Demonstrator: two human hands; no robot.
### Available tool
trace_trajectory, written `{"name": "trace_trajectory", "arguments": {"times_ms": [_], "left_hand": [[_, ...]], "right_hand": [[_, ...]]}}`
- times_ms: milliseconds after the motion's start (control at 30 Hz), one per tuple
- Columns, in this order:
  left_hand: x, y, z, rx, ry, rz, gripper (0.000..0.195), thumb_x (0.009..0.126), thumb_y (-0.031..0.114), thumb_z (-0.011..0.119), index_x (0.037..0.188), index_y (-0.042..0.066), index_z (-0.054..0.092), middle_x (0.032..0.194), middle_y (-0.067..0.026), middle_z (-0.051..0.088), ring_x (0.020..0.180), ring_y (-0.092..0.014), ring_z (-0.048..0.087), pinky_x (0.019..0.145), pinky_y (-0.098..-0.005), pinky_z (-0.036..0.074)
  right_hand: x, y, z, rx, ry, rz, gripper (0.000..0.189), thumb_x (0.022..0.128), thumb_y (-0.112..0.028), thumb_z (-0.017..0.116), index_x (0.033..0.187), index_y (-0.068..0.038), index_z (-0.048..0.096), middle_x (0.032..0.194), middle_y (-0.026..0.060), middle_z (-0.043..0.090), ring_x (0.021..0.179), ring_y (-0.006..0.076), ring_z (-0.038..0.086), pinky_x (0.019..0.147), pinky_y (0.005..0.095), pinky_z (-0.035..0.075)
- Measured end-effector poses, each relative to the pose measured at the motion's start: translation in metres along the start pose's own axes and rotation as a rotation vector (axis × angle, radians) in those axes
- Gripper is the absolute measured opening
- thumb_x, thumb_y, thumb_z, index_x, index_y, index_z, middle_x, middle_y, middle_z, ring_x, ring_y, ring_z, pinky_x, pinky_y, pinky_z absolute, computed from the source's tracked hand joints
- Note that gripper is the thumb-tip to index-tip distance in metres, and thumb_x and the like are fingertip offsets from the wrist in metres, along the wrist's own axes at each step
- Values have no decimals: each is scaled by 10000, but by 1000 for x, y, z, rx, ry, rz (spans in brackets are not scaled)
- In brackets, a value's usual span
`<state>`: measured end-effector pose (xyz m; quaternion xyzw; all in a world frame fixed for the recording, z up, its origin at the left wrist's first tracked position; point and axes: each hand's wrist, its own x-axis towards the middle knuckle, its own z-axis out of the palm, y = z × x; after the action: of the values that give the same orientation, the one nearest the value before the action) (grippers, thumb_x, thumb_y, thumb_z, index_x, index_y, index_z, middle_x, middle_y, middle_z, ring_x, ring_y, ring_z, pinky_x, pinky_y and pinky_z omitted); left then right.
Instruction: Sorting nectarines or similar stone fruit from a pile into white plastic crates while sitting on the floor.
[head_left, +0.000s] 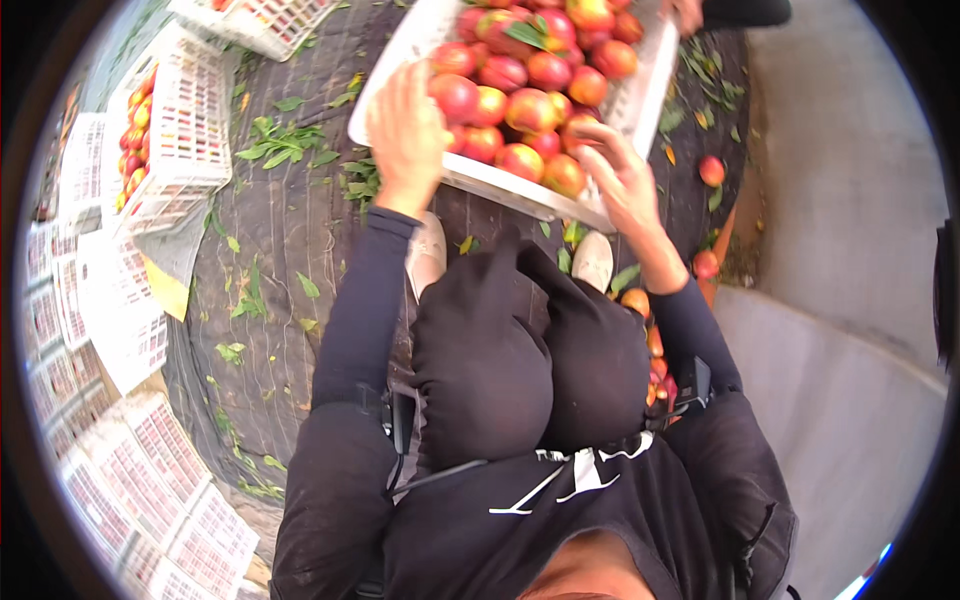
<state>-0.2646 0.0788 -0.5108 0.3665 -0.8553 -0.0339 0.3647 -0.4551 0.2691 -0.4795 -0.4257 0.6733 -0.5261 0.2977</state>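
Note:
A white plastic crate (517, 186) heaped with red and yellow nectarines (529, 110) stands before me. My left hand (407, 131) lies across its near left corner, blurred, with fingers stretched out beside the outermost fruit. At the near right corner, my right hand (621, 174) has bent, spread fingers reaching over the rim to the nectarines. Its fingertips are next to the fruit, and I see nothing held in it. A green leaf (526, 34) rests on top of the heap.
Another person's hand (684, 13) is at the crate's far right side. Filled white crates (184, 124) stand on the left, with stacked crates (142, 457) behind. Loose nectarines (711, 171) and leaves (281, 142) lie on the dark ground sheet (292, 217). Grey paving (832, 150) borders it.

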Motion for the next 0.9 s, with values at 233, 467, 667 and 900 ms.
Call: {"name": "trace_trajectory", "arguments": {"times_ms": [233,467,667,900], "left_hand": [[30,-36,37,-37,-477,450,224,871,271,623,1014,117,703,1312,-150,544,1164,-354,529,991,-454,419],[10,-55,14,184,-255,303,358,920,331,567,1182,103,653,1309,-254,532,1220,-398,506,1024,-436,398],[-43,52,-69,-67,-469,282,308,924,149,580,1217,60,611,1325,-177,546,1251,-312,496,1053,-418,367],[-60,90,-87,-566,-939,-303,286,946,113,566,1211,13,608,1159,-86,657,1046,-163,618,932,-288,462]], "right_hand": [[-226,58,-155,-26,557,372,221,950,-104,566,1145,-6,605,1056,57,641,938,121,611,847,270,498],[-389,149,-157,-469,589,718,462,813,-254,670,1207,-36,567,1126,151,638,1029,277,637,896,368,486],[-310,197,-101,-786,370,460,592,729,-215,707,1274,-102,506,1325,159,502,1184,362,514,979,466,425],[-236,250,-134,-143,146,896,675,693,-453,754,1276,-188,541,1168,75,598,1055,234,607,756,416,539]]}}
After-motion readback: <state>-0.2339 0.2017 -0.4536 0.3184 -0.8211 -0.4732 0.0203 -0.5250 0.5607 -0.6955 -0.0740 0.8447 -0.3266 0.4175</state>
